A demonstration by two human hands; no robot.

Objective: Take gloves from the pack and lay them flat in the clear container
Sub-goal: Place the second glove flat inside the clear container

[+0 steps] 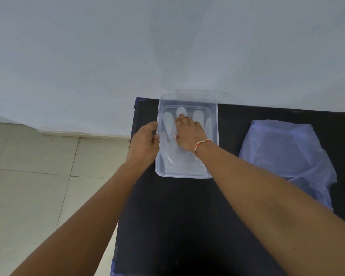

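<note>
Gloves (170, 124), pale and translucent, lie flat inside the clear container (215, 116), their fingers pointing toward its far wall and their cuffs toward its near wall. This container serves as the landmark: it sits on a black table (177, 216), close to the table's far left corner.

Inside it, the right hand (189, 134) rests palm down on the gloves, fingers spread and extended, pressing rather than gripping. A red and white thread band (202, 145) circles its wrist, which crosses above the container's right wall.

At the container's left wall, the left hand (145, 142) is curled around the rim, with its thumb over the inside edge and its fingers outside, gripping the wall.

Well to the right of the container, apart from it, the glove pack (287, 154) lies on the table as a crumpled bluish plastic bag. Beyond the container rises a pale wall (167, 46); to its left, past the table edge, is a tiled floor (38, 186).
</note>
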